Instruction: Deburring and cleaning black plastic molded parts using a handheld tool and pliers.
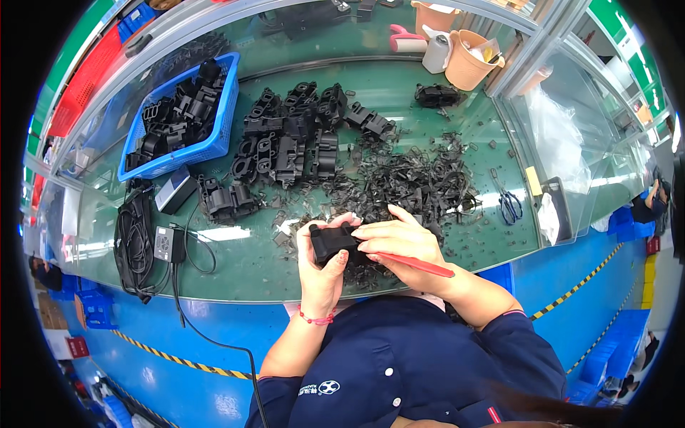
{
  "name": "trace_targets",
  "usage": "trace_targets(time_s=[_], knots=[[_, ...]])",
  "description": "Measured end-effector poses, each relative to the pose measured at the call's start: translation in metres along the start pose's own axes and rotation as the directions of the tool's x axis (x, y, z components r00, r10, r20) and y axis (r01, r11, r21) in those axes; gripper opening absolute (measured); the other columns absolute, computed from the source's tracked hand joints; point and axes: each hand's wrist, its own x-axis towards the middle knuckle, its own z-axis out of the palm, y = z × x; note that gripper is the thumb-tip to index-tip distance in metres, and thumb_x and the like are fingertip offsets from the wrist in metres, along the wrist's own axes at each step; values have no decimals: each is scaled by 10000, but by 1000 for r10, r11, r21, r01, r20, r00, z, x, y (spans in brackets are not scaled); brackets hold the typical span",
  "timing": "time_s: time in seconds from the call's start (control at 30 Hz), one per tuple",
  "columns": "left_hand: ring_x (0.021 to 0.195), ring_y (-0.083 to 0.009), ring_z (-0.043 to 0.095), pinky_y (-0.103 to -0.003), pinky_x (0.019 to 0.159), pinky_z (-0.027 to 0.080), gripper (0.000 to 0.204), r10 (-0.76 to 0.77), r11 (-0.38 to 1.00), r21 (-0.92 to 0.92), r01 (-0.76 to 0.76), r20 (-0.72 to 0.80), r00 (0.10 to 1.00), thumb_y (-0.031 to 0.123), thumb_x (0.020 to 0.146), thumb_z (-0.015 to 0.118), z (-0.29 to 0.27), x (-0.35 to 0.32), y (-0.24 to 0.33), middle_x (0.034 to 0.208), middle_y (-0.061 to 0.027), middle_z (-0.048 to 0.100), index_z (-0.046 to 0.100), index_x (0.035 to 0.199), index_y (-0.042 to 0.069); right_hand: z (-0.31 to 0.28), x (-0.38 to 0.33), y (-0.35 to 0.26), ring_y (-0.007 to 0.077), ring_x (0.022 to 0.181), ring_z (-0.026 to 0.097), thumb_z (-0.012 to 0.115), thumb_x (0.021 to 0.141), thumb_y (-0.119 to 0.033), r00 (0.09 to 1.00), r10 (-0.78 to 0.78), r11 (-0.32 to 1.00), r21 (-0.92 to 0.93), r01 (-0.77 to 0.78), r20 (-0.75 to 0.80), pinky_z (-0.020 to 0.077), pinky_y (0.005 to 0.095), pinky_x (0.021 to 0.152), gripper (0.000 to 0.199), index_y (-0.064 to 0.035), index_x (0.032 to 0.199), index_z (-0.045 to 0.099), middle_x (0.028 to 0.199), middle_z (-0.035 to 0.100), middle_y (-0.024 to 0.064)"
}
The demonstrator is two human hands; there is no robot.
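Fingers of our left hand clamp the black plastic part; right hand grips a red-handled knife. We'd best brace it and trim away from the fingers.

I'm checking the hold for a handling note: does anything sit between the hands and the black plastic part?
Nothing visible does. The left hand grips the black plastic part directly, and the right hand rests its fingers on the part's top while holding a red-handled tool. The pile of black trimmings lies behind it.
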Motion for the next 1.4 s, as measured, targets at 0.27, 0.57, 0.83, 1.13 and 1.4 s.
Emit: trace_targets(time_s=[0.27,0.57,0.83,1.13,1.4], knots=[[1066,-308,548,-424,950,413,412,34,988,144,-51,120,992,99,763,714,-7,3,17,1116,-209,552,452,1068,11,-6,7,-5,266,951,623,645,814,-154,990,-39,940,332,82,-134,384,431,951,157,-30,909,663,1039,637,163],[1010,-322,571,-438,901,450,538,107,993,49,-105,-31,994,277,741,741,-27,3,34,1112,-200,547,440,1111,29,-46,48,-60,114,528,516,520,919,-168,946,89,213,922,-324,312,446,228,530,268,65,1027,594,886,589,164],[1067,-319,538,-444,959,414,539,197,980,-29,-195,150,969,234,767,723,-30,4,30,1191,-201,497,399,1159,56,-48,88,-93,73,561,524,664,781,-104,859,-290,55,904,-425,421,431,205,535,431,15,1170,520,691,536,7],[1100,-296,512,-425,961,420,531,31,998,-60,-24,124,992,218,763,726,-45,7,39,1187,-164,488,399,1157,84,-29,107,-120,73,591,542,692,752,-119,800,-274,126,845,-520,533,441,209,539,349,-4,1062,579,725,586,18],[1064,-291,542,-402,960,420,605,14,1000,27,-12,-62,998,303,699,776,-28,4,37,1145,-134,512,416,1132,83,51,84,-142,103,751,613,713,774,-149,909,-358,-206,931,-300,214,467,219,632,220,14,911,656,821,665,81]])
